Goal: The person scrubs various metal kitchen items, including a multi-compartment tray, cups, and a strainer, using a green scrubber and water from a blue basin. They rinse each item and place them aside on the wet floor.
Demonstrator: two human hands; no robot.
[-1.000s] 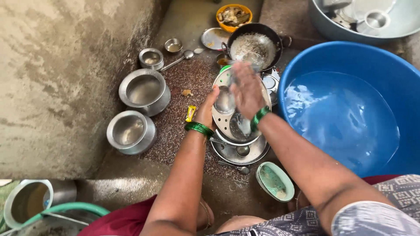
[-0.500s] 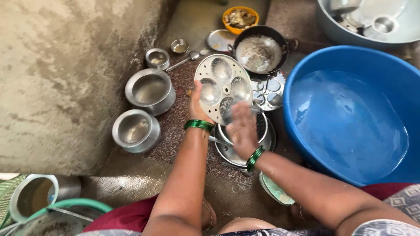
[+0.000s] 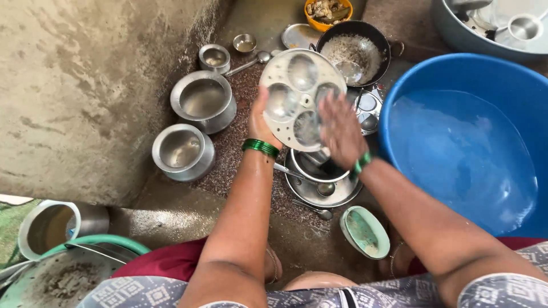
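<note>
While gripped, steel mould plate point(image 3: 299, 94) upright

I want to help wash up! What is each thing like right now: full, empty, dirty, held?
Mould plate: held up, tilted, by left hand; right hand on its face.
Blue tub: holds water.
Black pan: dirty, whitish residue.
Two steel pots: upright, look empty.
Orange bowl: holds scraps.
Green dish: on the ground, smeared.

The mould plate point(image 3: 297, 94) sat in my hands, left of the tub point(image 3: 465, 142). Two pots point(image 3: 204, 102) stood further left; the pan point(image 3: 355, 51) lay behind it.
</note>
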